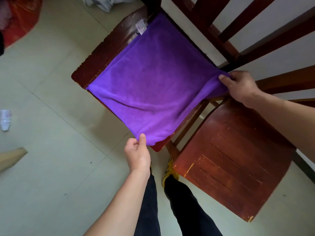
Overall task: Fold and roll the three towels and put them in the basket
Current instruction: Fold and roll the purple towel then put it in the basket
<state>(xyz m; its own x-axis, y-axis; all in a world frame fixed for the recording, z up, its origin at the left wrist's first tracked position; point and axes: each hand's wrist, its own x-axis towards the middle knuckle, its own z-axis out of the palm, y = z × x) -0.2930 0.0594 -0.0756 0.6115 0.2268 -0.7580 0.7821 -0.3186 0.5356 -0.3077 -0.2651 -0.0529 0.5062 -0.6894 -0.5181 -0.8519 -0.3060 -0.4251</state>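
Purple towel (pixel 150 86) is lying spread over the far-left chair seat (pixel 109 48), already doubled by the look of its near-right edge. Left hand (pixel 138 154) is pinching the near corner; right hand (pixel 238 87) is gripping the right corner. Judged soft, light, limp: corners are sagging, so taking hold at corners and keeping it taut seems best.

Towel (pixel 150 86) spread on seat of far chair (pixel 105 53). Near corner pinched by left hand (pixel 138 154), right corner by right hand (pixel 242 86). Label (pixel 141 26) located at far corner. Second chair (pixel 235 160) set right of first, nearer person.
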